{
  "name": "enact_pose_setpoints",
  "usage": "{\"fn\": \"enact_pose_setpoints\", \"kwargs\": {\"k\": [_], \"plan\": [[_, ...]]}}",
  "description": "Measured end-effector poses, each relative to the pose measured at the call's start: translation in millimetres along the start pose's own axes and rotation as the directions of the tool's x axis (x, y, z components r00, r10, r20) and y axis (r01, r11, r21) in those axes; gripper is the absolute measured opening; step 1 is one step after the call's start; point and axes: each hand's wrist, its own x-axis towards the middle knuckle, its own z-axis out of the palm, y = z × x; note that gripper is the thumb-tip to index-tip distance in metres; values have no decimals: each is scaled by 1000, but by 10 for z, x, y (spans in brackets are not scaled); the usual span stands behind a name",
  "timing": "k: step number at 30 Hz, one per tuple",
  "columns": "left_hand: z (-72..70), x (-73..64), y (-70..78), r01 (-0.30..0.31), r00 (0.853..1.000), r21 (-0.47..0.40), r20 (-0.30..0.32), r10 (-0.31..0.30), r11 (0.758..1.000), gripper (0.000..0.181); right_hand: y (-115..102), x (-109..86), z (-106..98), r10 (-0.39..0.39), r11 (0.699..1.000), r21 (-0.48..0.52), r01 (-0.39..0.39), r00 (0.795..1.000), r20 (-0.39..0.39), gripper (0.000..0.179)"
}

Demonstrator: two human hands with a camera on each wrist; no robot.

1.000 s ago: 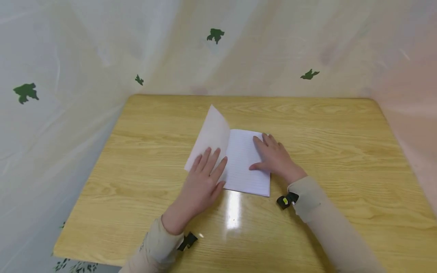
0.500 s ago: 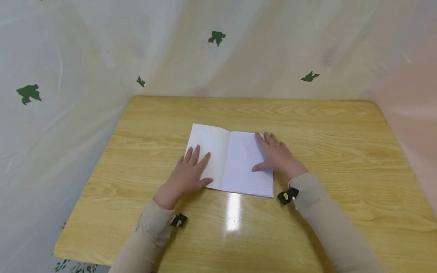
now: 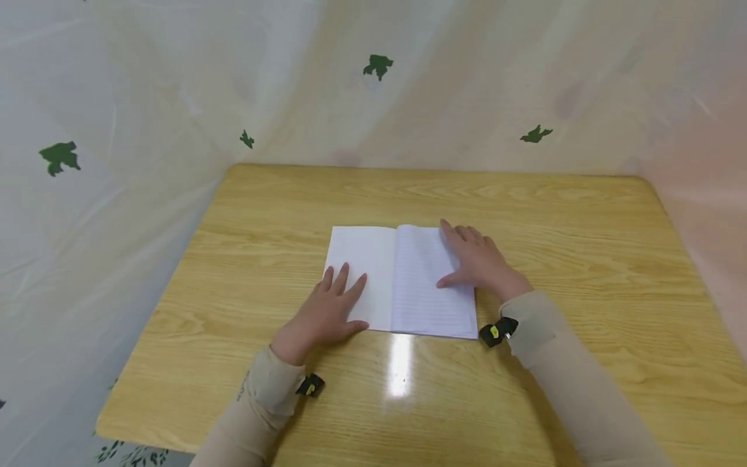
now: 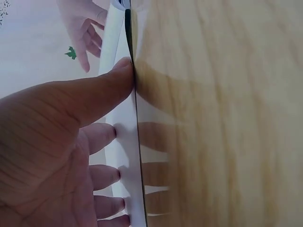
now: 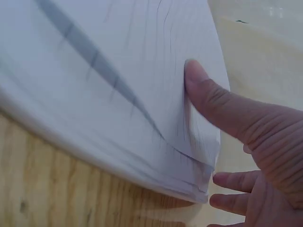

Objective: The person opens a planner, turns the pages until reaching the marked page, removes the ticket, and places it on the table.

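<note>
An open notebook [image 3: 420, 305] lies on the wooden table, its left page blank and its right page lined. My left hand [image 3: 328, 311] rests on the left page with straight, spread fingers. In the left wrist view, the left thumb [image 4: 102, 94] touches the notebook's near edge and the fingertips press on the paper. Over the right page's outer edge lies my right hand [image 3: 480, 259], fingers extended. The right wrist view shows that hand's thumb [image 5: 213, 92] on the paper, with the other fingers [image 5: 234, 182] just past the page edge. The sheets [image 5: 118, 132] there bulge slightly apart.
The light wooden table [image 3: 554, 214] extends around the notebook on all sides. Behind it hangs a pale curtain [image 3: 455, 84] with green bird and leaf shapes. A bright light reflection shows on the tabletop in front of the notebook.
The raised left leaf has come down flat on the left side. My left hand has moved left with it and now rests on it. The right hand has hardly moved.
</note>
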Motion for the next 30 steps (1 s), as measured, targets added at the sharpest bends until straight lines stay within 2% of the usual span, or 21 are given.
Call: {"fn": "enact_pose_setpoints", "kwargs": {"k": [4,13,16,20,22,25,27,28,30], "plan": [[18,20,3,5,1000,-3,-9,-5,1000,83,-12,42,-7,2,999,39,-1,1000,-7,126],[50,47,56,8,1000,-36,-1,-8,999,83,49,158,-9,34,996,76,-37,998,48,129],[64,56,65,5,1000,-40,-9,-6,999,83,48,128,-2,19,1000,22,-19,1000,14,127],[74,62,66,10,1000,-36,-13,-11,999,83,-9,77,6,-18,995,-98,11,997,-71,125],[74,62,66,12,1000,-38,-9,-12,999,83,-52,58,15,-16,994,-113,3,994,-112,125],[77,59,66,10,1000,-47,-11,-11,999,83,-105,51,47,48,999,-10,-50,983,-177,124],[78,57,67,10,1000,-49,-11,-11,999,82,-136,54,65,129,986,128,-104,971,-202,123],[81,57,66,10,1000,-48,-11,-11,999,82,-147,58,72,176,970,204,-134,963,-205,123],[90,61,66,11,1000,-47,-8,-12,999,82,-165,56,77,277,912,360,-197,943,-183,123]]}}
